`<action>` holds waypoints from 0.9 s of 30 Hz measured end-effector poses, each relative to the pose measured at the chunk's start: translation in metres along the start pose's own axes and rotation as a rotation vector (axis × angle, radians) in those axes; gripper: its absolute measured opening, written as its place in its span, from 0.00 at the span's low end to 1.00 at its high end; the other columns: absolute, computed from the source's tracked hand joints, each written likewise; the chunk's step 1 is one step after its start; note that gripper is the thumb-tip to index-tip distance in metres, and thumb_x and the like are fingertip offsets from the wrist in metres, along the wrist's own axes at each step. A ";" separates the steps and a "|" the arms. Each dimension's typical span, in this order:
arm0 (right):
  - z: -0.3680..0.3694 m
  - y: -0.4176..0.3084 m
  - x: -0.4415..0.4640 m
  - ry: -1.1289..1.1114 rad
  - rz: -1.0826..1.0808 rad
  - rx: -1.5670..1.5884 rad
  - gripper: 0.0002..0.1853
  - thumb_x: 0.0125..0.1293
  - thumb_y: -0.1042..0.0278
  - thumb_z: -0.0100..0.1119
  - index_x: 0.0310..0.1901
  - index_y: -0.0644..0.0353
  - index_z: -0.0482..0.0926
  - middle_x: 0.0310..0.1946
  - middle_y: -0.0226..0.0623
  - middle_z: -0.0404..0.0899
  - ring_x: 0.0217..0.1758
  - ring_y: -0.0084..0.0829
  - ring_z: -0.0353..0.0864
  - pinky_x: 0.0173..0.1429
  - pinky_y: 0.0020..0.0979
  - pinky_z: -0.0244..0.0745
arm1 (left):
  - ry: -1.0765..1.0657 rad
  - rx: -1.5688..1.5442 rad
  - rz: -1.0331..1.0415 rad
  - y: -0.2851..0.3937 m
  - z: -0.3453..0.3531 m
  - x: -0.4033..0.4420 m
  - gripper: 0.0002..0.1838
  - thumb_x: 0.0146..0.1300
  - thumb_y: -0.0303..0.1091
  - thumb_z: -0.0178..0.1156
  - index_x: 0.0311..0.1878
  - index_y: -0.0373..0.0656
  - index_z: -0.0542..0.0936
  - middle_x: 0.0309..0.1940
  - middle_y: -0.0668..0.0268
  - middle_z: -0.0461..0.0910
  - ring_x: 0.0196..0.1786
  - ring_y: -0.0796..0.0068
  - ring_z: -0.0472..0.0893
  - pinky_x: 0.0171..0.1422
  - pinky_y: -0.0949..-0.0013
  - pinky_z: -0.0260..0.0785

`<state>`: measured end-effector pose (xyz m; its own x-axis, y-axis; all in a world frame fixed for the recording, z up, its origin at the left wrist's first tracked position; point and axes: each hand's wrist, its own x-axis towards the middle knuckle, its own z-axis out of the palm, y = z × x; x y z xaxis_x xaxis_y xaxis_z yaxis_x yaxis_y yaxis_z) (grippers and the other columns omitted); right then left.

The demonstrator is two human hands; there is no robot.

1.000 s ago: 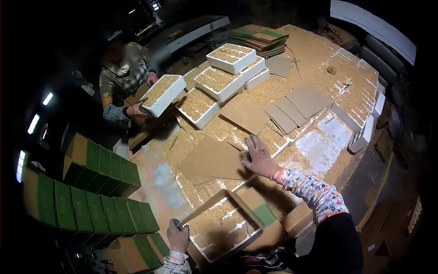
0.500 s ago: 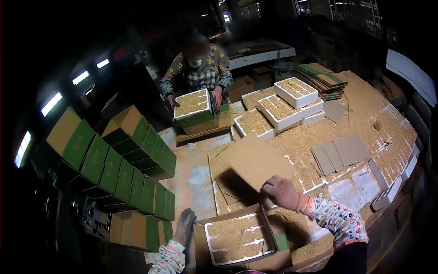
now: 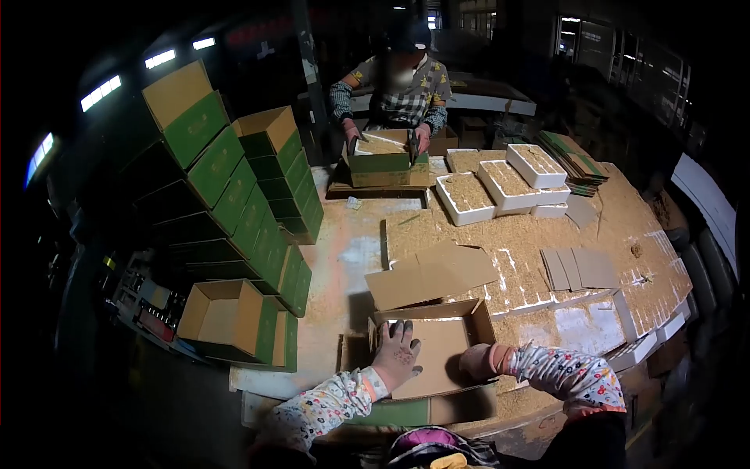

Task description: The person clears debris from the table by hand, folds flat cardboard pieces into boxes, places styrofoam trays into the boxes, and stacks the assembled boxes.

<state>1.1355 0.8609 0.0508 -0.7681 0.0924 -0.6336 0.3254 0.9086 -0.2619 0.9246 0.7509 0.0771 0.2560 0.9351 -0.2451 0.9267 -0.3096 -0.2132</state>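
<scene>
An open cardboard box [image 3: 480, 323] stands at the near table edge, with a flat cardboard sheet [image 3: 437, 353] lying inside over a white tray, whose rim shows at the back. My left hand [image 3: 397, 358] rests on the sheet's left part, fingers spread. At the box's right side is my right hand [image 3: 478, 362], its fingers curled down and mostly hidden, so what they hold cannot be made out. Just beyond the box lie loose cardboard sheets [image 3: 430, 273].
Green-and-brown boxes [image 3: 223, 176] are stacked at the left. Across the table a co-worker [image 3: 402, 86] handles a tray in a box [image 3: 380, 168]. Filled white trays [image 3: 508, 187], small cardboard pieces [image 3: 580, 269] and folded cartons [image 3: 574, 156] lie on the right.
A cardboard sheet has gone from the table into the box under my hands. My left hand has moved from the box's side onto it. The co-worker's tray is now lower in a box.
</scene>
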 end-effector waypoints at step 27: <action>0.090 0.020 0.029 0.840 0.071 1.729 0.24 0.66 0.57 0.52 0.55 0.68 0.70 0.49 0.38 0.75 0.54 0.31 0.73 0.59 0.30 0.68 | 0.507 -2.194 -0.874 -0.024 0.127 -0.037 0.28 0.62 0.38 0.61 0.61 0.32 0.67 0.52 0.60 0.76 0.53 0.75 0.75 0.58 0.74 0.65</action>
<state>1.1692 0.8453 -0.0380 -0.5881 0.7284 -0.3515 0.0693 -0.3876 -0.9192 0.8576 0.7021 -0.0288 -0.4737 0.7517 -0.4589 -0.4425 0.2474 0.8620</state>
